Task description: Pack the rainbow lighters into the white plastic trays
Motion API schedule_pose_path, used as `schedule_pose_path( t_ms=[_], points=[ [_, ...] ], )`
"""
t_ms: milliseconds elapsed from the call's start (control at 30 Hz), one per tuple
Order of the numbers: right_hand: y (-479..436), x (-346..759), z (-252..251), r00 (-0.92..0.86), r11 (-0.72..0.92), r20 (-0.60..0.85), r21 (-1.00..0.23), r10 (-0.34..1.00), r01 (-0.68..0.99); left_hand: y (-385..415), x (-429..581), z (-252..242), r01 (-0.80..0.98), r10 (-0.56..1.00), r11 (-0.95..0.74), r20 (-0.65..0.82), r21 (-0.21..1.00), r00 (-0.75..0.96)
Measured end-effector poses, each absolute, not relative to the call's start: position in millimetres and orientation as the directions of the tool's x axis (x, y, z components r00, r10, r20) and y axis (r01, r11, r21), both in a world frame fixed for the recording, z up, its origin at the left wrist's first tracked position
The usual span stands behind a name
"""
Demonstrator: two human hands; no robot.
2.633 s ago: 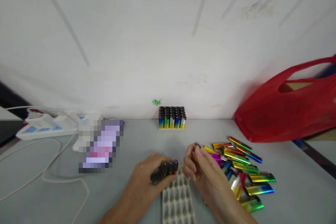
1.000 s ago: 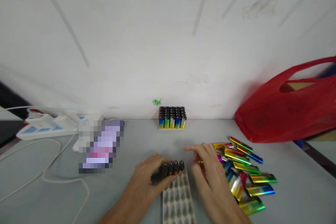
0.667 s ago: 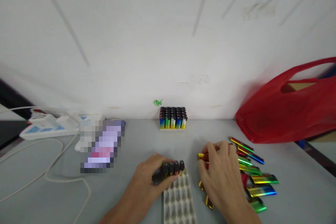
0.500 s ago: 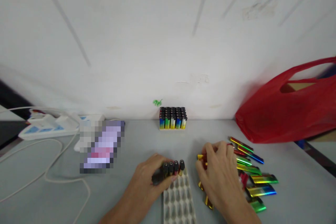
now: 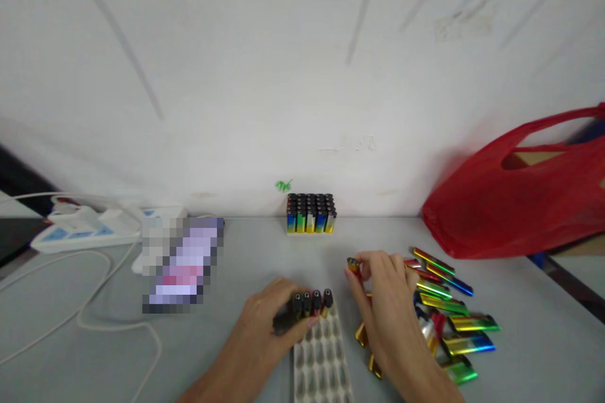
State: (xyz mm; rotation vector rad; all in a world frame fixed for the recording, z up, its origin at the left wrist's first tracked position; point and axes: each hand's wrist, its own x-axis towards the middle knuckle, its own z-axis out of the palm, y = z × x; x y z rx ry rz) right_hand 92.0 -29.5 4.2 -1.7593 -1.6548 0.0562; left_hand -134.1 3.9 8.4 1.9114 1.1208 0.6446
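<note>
Lifted off the loose pile since a moment ago, the right hand [image 5: 387, 302] is pinching one lighter [image 5: 353, 264] upright, just right of the tray [image 5: 321, 359], while the left hand [image 5: 265, 327] is clasping the standing row [image 5: 312, 301].

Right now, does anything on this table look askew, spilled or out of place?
Mostly tidy. The loose lighters lie in a jumbled heap beside the right hand, pointing every way, unlike the upright block of lighters by the wall. Four lighters stand in the tray by the left hand.
</note>
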Motion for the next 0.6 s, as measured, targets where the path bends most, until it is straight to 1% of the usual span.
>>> schedule_pose_path(
  t_ms=[67,133,167,200,233,300,367,400,467,533,600],
  points=[
    [-32.2,90.1,11.3,0.288,0.076,0.371,-0.718,0.883,0.692,4.0,-134.5,7.5,0.468,0.876,-0.28,0.023,0.838,0.482],
    [-34.2,89.0,17.9,0.376,0.05,0.231,-0.899,0.897,0.434,4.0,-134.9,6.8,0.481,0.878,-0.272,0.01,0.833,0.478],
    [-34.4,88.9,20.7,0.391,0.031,0.145,-0.959,0.909,0.283,4.0,-135.0,6.5,0.488,0.88,-0.268,0.005,0.831,0.474],
    [-34.1,89.0,23.2,0.384,0.014,0.061,-0.992,0.921,0.123,3.9,-135.1,6.2,0.493,0.881,-0.267,0.002,0.828,0.473],
    [-33.4,89.3,25.7,0.357,-0.004,-0.018,-0.999,0.934,-0.04,3.8,-135.1,6.0,0.496,0.882,-0.267,0.003,0.826,0.47],
    [-31.8,89.6,30.8,0.248,-0.054,-0.143,-0.941,0.958,-0.333,3.7,-135.0,5.9,0.49,0.883,-0.27,0.01,0.829,0.47],
    [-31.5,88.7,36.2,0.113,-0.112,-0.199,-0.845,0.973,-0.523,3.4,-134.9,6.1,0.477,0.882,-0.27,0.017,0.836,0.471],
    [-32.1,87.7,38.5,0.051,-0.138,-0.205,-0.803,0.977,-0.579,3.3,-134.9,6.4,0.471,0.882,-0.268,0.017,0.84,0.472],
    [-34.3,85.0,41.5,-0.046,-0.19,-0.208,-0.75,0.977,-0.634,3.0,-135.0,7.2,0.463,0.881,-0.263,0.015,0.846,0.473],
    [-36.8,82.2,41.7,-0.092,-0.22,-0.211,-0.725,0.973,-0.652,2.6,-135.2,8.3,0.462,0.882,-0.258,0.011,0.848,0.472],
    [-38.5,80.0,40.2,-0.094,-0.231,-0.225,-0.723,0.97,-0.651,2.3,-135.5,9.1,0.465,0.881,-0.259,0.01,0.847,0.473]
  ],
)
